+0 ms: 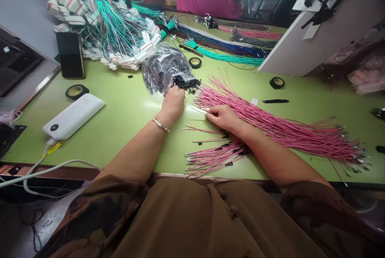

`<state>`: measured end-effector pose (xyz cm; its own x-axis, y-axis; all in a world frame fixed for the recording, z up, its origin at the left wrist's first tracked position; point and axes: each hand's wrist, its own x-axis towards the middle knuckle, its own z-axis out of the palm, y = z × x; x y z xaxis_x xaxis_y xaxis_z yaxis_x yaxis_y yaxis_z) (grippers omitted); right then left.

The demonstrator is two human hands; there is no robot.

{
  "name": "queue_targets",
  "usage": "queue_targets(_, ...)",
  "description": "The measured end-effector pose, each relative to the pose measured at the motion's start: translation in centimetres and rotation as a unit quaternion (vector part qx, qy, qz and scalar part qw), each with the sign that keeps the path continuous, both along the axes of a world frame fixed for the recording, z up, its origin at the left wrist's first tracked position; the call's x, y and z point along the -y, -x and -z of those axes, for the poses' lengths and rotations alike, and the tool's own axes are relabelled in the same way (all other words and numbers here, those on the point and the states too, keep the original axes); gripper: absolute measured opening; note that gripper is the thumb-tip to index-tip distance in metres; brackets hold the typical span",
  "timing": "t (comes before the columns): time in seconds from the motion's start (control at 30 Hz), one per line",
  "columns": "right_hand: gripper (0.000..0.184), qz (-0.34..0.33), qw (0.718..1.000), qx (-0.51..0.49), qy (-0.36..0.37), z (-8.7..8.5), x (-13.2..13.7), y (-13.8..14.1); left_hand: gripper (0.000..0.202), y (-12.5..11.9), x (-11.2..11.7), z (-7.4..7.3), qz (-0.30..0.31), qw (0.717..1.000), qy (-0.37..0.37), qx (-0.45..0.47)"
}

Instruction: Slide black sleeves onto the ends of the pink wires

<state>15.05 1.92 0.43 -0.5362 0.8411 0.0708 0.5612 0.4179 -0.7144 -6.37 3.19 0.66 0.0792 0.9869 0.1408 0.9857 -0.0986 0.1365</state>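
My left hand is closed, with its fingertips among small black plastic pieces at the mouth of a clear plastic bag. What its fingers grip is hidden. My right hand pinches a pink wire near its metal-tipped end. Just beyond that hand lies a large bundle of pink wires, fanned across the table. Below my right wrist sits a smaller group of pink wires, several with black pieces on them.
A white power bank with a cable, a phone and a black tape roll are at the left. Teal wires with white connectors pile up behind. Another tape roll and a black blade-shaped strip lie at the right, near a white panel.
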Motion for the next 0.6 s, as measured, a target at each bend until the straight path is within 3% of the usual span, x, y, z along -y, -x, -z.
queue_targets(0.1,0.021,0.010,1.000,0.011,0.003,0.0,0.0,-0.1,0.037,-0.4,0.7,-0.6,0.003,0.999,0.020,-0.032)
queue_targets(0.2,0.019,0.014,1.000,0.020,0.008,0.0,0.1,-0.1,0.038,-0.5,1.0,-0.9,-0.024,0.999,0.029,-0.008)
queue_targets(0.27,0.018,0.020,1.000,0.015,0.013,0.0,0.1,-0.2,0.035,-0.1,1.0,-1.0,-0.044,0.997,0.025,0.063)
queue_targets(0.33,0.019,0.033,0.999,0.001,0.016,0.1,0.1,-0.1,0.028,0.3,1.0,-1.2,-0.061,0.976,0.032,0.209)
queue_targets(0.4,0.021,0.038,0.999,-0.015,0.021,0.2,0.2,-0.1,0.021,0.5,1.2,-1.6,-0.078,0.906,0.063,0.411)
queue_targets(0.47,0.018,0.034,0.998,-0.031,0.034,0.1,0.3,-0.1,0.011,0.4,1.4,-1.9,-0.093,0.789,0.118,0.596)
queue_targets(0.53,0.017,0.029,0.997,-0.045,0.053,-0.2,0.4,-0.1,0.006,0.1,1.6,-2.0,-0.101,0.675,0.175,0.710)
queue_targets(0.6,0.017,0.021,0.996,-0.055,0.064,-0.4,0.5,-0.1,0.010,-0.2,1.7,-1.9,-0.107,0.603,0.217,0.760)
